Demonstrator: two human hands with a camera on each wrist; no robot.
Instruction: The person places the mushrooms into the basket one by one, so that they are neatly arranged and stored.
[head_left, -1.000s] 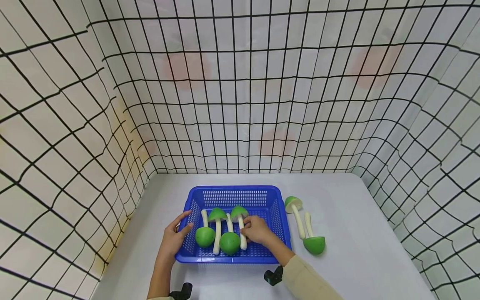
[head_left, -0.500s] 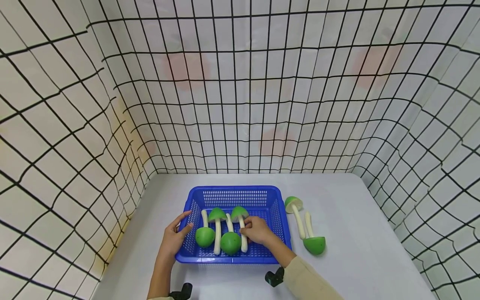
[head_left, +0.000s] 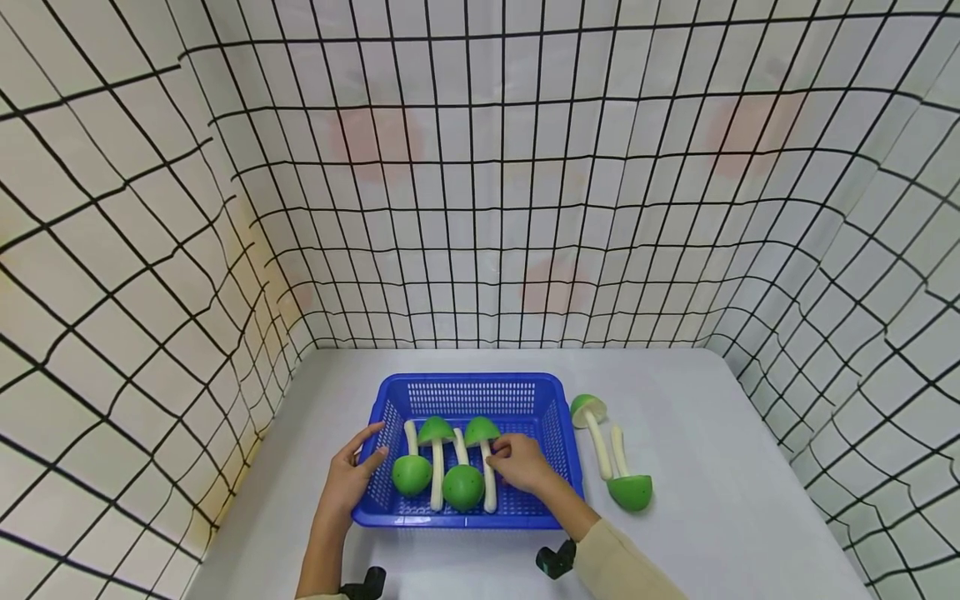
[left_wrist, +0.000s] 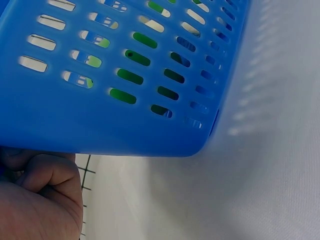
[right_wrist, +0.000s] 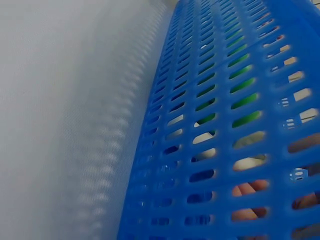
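Observation:
In the head view, a blue plastic basket [head_left: 474, 521] holds several model mushrooms with green caps and white stems, set in a row with caps alternating front and back. My left hand [head_left: 348, 483] grips the basket's left rim; the left wrist view shows its curled fingers [left_wrist: 52, 172] under the rim. Inside the basket, my right hand [head_left: 522, 462] pinches the stem of the rightmost mushroom [head_left: 482, 431], whose cap points to the back. Through the slots in the right wrist view, parts of the right fingers [right_wrist: 247, 189] show beside a pale stem.
Two more mushrooms lie on the white table [head_left: 720, 467] right of the basket: a back mushroom [head_left: 588, 410] with its cap away, and a front mushroom [head_left: 630, 492] with its cap toward me. Black grid netting [head_left: 480, 208] over white walls surrounds the table.
The right hand has moved slightly to the right, and the rightmost mushroom's stem has shifted a little the same way. The left hand stays at the basket rim.

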